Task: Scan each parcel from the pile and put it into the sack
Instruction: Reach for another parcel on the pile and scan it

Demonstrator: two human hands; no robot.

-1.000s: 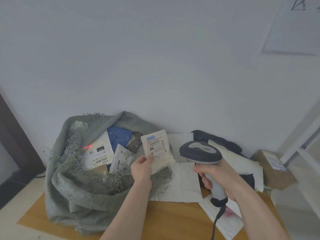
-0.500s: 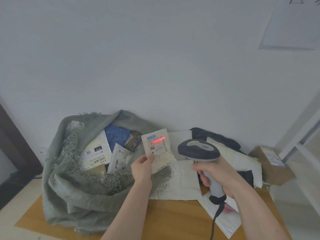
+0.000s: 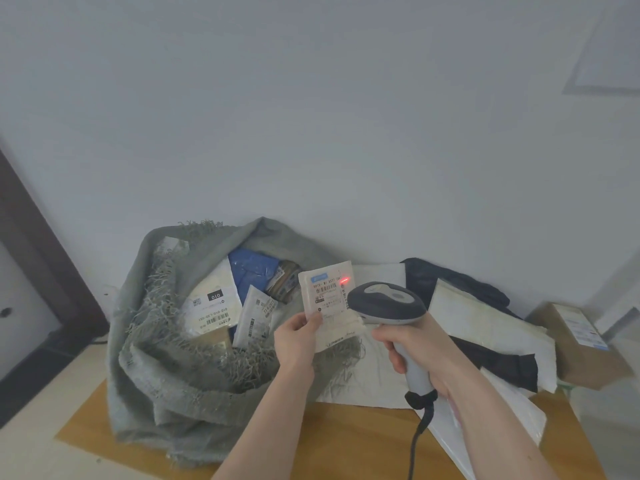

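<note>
A person's left hand (image 3: 298, 336) pinched a small white parcel (image 3: 327, 301) upright, label facing the scanner (image 3: 386, 303) gripped in the right hand (image 3: 420, 348), its red beam (image 3: 344, 280) striking the label's right edge, beside the open sack (image 3: 166, 348) at left.

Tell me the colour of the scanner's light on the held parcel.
Red, near the parcel's top right; head view.

**Materials and Surface Finish**

The sack (image 3: 180, 372) is coarse woven cloth, grey-green, matt, with frayed edges. The held parcel (image 3: 329, 303) is a white plastic pouch, slightly wrinkled, carrying a smooth paper label. The scanner (image 3: 388, 303) is smooth moulded plastic, dark grey and light grey, with a faint sheen. The bench (image 3: 346, 438) is matt, smooth wood. The box (image 3: 585, 348) is matt brown cardboard.
</note>
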